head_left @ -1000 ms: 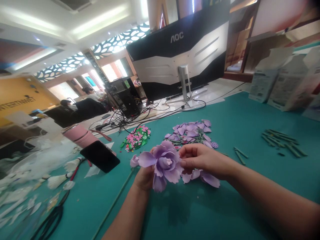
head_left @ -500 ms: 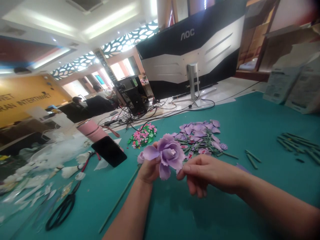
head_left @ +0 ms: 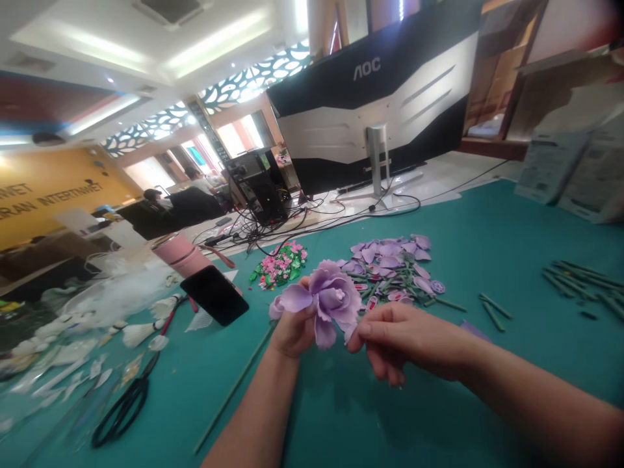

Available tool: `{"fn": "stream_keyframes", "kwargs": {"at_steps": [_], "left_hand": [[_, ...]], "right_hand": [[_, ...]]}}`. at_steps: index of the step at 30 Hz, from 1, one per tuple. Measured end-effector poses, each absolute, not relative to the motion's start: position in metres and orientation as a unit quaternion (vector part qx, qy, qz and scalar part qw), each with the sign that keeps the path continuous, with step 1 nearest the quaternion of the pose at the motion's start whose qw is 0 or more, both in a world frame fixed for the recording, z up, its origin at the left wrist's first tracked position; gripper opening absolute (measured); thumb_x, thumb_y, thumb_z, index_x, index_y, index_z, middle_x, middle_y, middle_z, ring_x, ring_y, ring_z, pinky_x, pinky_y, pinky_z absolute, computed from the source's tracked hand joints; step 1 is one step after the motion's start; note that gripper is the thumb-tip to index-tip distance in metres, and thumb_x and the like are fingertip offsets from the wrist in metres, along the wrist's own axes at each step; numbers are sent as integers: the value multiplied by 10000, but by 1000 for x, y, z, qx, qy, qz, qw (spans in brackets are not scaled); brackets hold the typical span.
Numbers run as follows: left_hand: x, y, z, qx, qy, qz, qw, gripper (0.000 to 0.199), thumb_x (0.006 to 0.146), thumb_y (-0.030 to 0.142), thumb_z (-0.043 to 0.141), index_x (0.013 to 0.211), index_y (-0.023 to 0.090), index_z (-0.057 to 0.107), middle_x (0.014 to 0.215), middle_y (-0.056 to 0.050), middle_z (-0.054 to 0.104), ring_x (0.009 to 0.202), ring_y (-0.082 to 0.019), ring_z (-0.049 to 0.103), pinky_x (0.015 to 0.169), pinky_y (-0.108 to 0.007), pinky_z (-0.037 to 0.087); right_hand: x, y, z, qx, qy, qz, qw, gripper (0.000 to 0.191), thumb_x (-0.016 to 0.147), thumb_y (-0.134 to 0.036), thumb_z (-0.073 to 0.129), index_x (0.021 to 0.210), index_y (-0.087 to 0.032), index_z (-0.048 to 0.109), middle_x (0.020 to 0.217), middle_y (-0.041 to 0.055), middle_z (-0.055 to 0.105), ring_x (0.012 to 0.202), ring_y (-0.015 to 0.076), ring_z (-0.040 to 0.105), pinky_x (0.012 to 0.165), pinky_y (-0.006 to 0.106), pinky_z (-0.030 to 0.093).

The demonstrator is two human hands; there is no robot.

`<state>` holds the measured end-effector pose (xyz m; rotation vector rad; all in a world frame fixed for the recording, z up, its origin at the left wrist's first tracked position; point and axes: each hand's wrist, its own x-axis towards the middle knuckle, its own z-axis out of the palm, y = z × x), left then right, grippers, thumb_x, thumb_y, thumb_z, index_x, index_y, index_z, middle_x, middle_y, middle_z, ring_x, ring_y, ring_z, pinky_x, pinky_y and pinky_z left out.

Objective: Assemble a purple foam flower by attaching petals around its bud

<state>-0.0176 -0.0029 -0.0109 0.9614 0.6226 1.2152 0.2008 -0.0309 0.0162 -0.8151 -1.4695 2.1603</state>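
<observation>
A purple artificial flower (head_left: 336, 298) with ruffled petals is held up above the green mat by my left hand (head_left: 293, 333), whose fingers are partly hidden behind the bloom. At the flower's lower right, my right hand (head_left: 400, 341) pinches the edge of a petal between thumb and finger. A long green stem (head_left: 234, 390) slants down to the left of my left forearm. Behind the flower lies a pile of loose purple petals (head_left: 390, 252) mixed with short green stems.
Pink and green small flowers (head_left: 280, 263) lie behind my left hand. Left are a phone (head_left: 214, 296), a pink bottle (head_left: 182, 255), black scissors (head_left: 121, 406) and shuttlecocks (head_left: 139, 334). Green sticks (head_left: 575, 283) lie right; a monitor (head_left: 385, 97) stands behind.
The whole view has shifted very slightly. Both hands keep nearly the same pose on the flower.
</observation>
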Motion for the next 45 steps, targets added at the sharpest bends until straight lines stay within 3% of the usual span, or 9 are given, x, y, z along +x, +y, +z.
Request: {"fn": "stream_keyframes", "kwargs": {"at_steps": [6, 14, 25, 29, 32, 35, 37, 39, 45], "left_hand": [[-11, -5, -14, 399, 318, 551, 660, 525, 572, 358, 912, 986, 238, 613, 984, -36, 707, 1030, -311, 664, 777, -362, 546], [-13, -6, -23, 405, 329, 545, 656, 531, 603, 343, 890, 1023, 294, 569, 1013, 2, 684, 982, -247, 669, 755, -329, 515], [-15, -6, -23, 422, 322, 546, 648, 474, 613, 337, 888, 974, 282, 585, 923, 5, 647, 851, -197, 634, 698, -285, 482], [-14, -5, -22, 422, 318, 551, 646, 454, 626, 324, 878, 954, 264, 571, 865, 12, 607, 783, -166, 597, 664, -259, 458], [-11, -3, -19, 438, 325, 566, 618, 446, 624, 274, 875, 918, 244, 542, 823, 36, 561, 684, -106, 538, 621, -211, 419], [-5, 0, -18, 482, 355, 583, 550, 451, 588, 208, 877, 895, 223, 546, 853, 34, 562, 669, -85, 503, 600, -184, 398], [-2, 1, -18, 514, 367, 588, 505, 421, 583, 169, 862, 880, 207, 567, 896, 13, 584, 718, -99, 524, 626, -190, 412], [2, 0, -17, 535, 369, 587, 483, 374, 594, 156, 845, 857, 195, 582, 913, -9, 598, 775, -124, 547, 670, -211, 430], [7, -6, -15, 566, 355, 589, 454, 270, 678, 178, 796, 872, 194, 610, 917, -16, 571, 789, -134, 531, 727, -240, 429]], "right_hand": [[184, -39, 1, -249, -495, 807, 202, 400, 899, -516, 609, 1056, -150, 647, 701, 24, 694, 551, 92, 627, 529, 197, 491], [178, -40, -11, -210, -410, 858, 227, 354, 902, -491, 628, 910, -137, 640, 652, 23, 690, 510, 86, 625, 490, 178, 461], [183, -37, -4, -213, -398, 861, 236, 349, 890, -492, 624, 883, -143, 637, 634, 12, 675, 483, 81, 603, 471, 176, 451], [186, -39, 4, -234, -496, 819, 167, 405, 914, -535, 549, 834, -151, 651, 616, 15, 664, 462, 89, 583, 470, 197, 460], [188, -46, 9, -254, -669, 678, 166, 347, 945, -435, 520, 817, -157, 685, 642, 25, 675, 525, 100, 595, 534, 214, 472], [186, -53, 3, -237, -834, 396, 301, 274, 964, -291, 480, 1116, -203, 690, 824, 51, 720, 693, 138, 630, 637, 250, 477], [185, -56, -6, -225, -883, 207, 355, 396, 963, -208, 438, 1331, -239, 581, 851, 48, 696, 685, 149, 604, 607, 259, 455], [183, -56, -12, -242, -893, 74, 373, 482, 956, -165, 428, 1427, -255, 484, 803, 27, 646, 618, 143, 543, 542, 250, 417], [186, -53, 0, -276, -861, -116, 411, 405, 935, -96, 437, 1303, -166, 592, 1086, 121, 633, 782, 188, 545, 689, 347, 508]]}}
